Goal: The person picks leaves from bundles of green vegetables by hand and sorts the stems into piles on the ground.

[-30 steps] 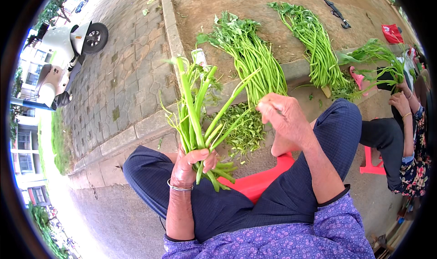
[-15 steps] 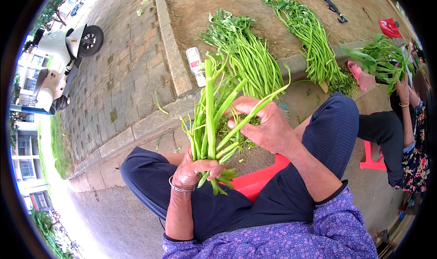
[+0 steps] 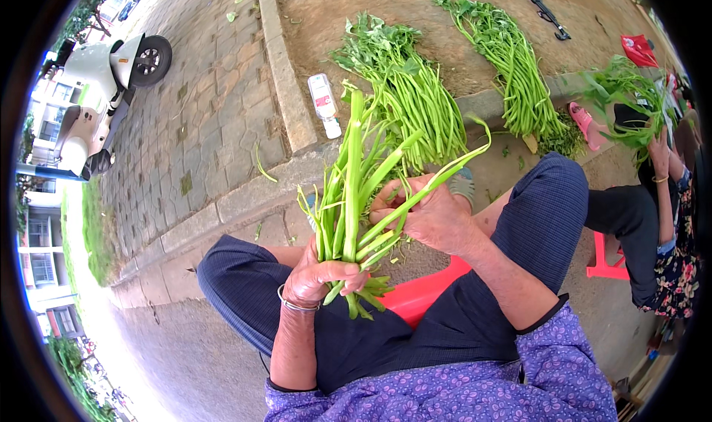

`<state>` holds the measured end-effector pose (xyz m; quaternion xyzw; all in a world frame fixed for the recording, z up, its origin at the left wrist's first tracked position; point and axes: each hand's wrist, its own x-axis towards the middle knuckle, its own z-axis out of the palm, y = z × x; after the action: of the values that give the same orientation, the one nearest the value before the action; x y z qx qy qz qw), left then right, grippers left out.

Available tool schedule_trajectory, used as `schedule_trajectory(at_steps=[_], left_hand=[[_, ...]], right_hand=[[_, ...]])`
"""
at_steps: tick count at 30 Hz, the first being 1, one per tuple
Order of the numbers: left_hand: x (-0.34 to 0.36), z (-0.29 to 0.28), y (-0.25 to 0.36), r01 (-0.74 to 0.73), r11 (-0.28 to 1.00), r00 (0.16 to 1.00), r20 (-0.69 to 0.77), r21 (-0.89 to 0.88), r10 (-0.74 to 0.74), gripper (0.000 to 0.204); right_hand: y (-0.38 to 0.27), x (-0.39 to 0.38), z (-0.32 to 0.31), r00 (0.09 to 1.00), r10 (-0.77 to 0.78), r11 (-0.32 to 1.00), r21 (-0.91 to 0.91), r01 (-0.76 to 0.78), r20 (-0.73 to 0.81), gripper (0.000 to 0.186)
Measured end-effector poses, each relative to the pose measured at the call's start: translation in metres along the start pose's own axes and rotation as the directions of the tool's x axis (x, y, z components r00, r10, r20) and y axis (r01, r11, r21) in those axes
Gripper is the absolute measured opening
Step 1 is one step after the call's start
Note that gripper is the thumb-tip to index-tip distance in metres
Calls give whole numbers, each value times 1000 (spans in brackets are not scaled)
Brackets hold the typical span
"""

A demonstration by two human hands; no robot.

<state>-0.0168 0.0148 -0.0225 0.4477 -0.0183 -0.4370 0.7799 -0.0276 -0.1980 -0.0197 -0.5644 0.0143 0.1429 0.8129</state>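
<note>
My left hand [image 3: 319, 279] is closed round the lower end of a loose bunch of pale green leafy stems [image 3: 352, 177], their cut ends sticking out below the fist. My right hand [image 3: 423, 218] reaches into the bunch from the right with curled fingers; their tips are partly behind stems, and what they grip is unclear. Beyond lie two long piles of greens, one [image 3: 415, 103] on the raised kerb, the other [image 3: 519, 73] farther right. A heap of small trimmings [image 3: 564, 142] shows by the right-hand pile.
A white bottle [image 3: 323, 99] lies by the kerb [image 3: 285, 81]. A red stool [image 3: 400, 299] is under me. At the right a co-worker's hand [image 3: 658, 151] holds greens near a pink shoe [image 3: 586, 125]. A white scooter [image 3: 89, 118] is at left, a red bag [image 3: 638, 50] at upper right.
My right hand has moved down and left into the bunch, its fingers curling among the stems. The bunch has shifted slightly right. The co-worker's greens and hands have moved.
</note>
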Motion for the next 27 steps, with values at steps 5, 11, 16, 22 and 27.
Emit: schedule_trajectory(at_steps=[5,11,16,22,27], left_hand=[[0,1,1,-8,1000,1000,13,-1,8,47],[0,0,3,10,1000,1000,7,-15,-10,53],[1,2,2,15,1000,1000,1,9,-15,51],[1,-3,1,-8,998,1000,18,-60,9,36],[2,-6,2,-6,978,985,168,-208,42,27]], right_hand=[[1,0,-1,998,19,1000,3,-19,-61,9],[1,-5,-1,992,-108,990,-103,102,-61,9],[4,-3,1,977,-168,959,-250,131,-133,7],[-1,-5,-2,996,-74,997,-12,73,-48,5],[-3,-6,8,1000,-13,1000,-14,13,20,6]])
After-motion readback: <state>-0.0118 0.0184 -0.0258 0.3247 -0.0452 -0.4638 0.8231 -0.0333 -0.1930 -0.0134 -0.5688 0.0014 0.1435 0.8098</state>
